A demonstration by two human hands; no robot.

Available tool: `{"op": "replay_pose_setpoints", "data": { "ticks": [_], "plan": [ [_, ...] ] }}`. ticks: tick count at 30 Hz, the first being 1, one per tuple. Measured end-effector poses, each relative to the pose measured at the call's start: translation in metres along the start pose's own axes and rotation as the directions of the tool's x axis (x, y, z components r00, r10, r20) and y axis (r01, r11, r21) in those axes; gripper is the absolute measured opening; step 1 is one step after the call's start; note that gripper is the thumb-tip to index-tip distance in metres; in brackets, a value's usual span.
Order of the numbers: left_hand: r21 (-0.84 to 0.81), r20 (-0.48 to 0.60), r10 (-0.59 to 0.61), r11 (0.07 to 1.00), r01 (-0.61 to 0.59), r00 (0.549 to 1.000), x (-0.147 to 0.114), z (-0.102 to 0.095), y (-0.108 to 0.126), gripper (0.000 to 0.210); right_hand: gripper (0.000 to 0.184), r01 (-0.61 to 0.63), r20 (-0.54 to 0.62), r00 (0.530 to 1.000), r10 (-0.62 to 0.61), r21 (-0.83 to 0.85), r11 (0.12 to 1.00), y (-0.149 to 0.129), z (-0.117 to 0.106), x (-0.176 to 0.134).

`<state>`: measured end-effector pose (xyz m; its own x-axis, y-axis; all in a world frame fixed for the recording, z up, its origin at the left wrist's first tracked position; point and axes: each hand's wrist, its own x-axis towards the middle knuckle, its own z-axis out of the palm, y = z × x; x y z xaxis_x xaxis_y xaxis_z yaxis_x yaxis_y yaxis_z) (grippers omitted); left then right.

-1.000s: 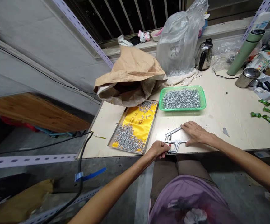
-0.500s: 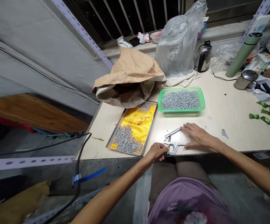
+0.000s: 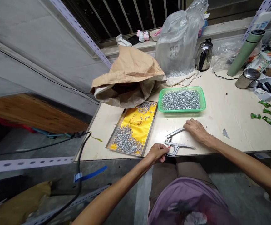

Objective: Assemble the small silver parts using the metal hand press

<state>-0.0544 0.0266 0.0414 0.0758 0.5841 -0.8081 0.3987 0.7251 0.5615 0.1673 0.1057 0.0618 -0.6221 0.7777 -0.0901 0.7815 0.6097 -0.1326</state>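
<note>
A grey metal plier-like hand tool [image 3: 175, 145] with a spring and two spread handles lies at the table's front edge. At its head, my left hand [image 3: 158, 152] is closed in a pinch; the fingers hide what is between them. A bit of red shows beside the fingertips. My right hand [image 3: 197, 132] has its fingers curled at the end of the tool's upper handle. The lower handle lies bare below it. Left of the hands, small silvery metal pieces [image 3: 127, 140] lie in a shallow tray [image 3: 147, 140] lined with yellow cloth.
Behind the tool stands a green plastic basket [image 3: 181, 110] full of similar metal pieces. A brown paper bag [image 3: 130, 73] gapes over the tray's far end. Farther back are a plastic bag [image 3: 175, 47], a kettle [image 3: 205, 56] and a green flask [image 3: 245, 54]. Green wrapped sweets [image 3: 268, 120] lie right.
My right hand has shifted slightly right and its fingers have curled in, uncovering the lower handle. My left hand stays at the tool's head.
</note>
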Motion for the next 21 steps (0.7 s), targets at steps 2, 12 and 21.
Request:
{"op": "replay_pose_setpoints", "data": {
  "ticks": [2, 12, 21],
  "plan": [
    [-0.012, 0.002, 0.009, 1.000, -0.009, 1.000, 0.000, 0.000, -0.001, 0.013, 0.023, -0.012, -0.001, 1.000, 0.012, 0.000, 1.000, 0.000, 0.003, -0.003],
    [-0.029, -0.041, 0.007, 1.000, -0.008, 0.999, -0.006, 0.003, 0.000, 0.011, 0.023, -0.047, -0.007, 0.999, 0.047, 0.015, 0.999, 0.000, 0.009, -0.011],
    [-0.042, -0.069, -0.012, 0.999, 0.009, 0.998, -0.012, 0.007, 0.006, 0.013, 0.071, 0.134, -0.031, 0.991, -0.131, 0.120, 0.984, 0.002, 0.009, -0.029]
  ]
}}
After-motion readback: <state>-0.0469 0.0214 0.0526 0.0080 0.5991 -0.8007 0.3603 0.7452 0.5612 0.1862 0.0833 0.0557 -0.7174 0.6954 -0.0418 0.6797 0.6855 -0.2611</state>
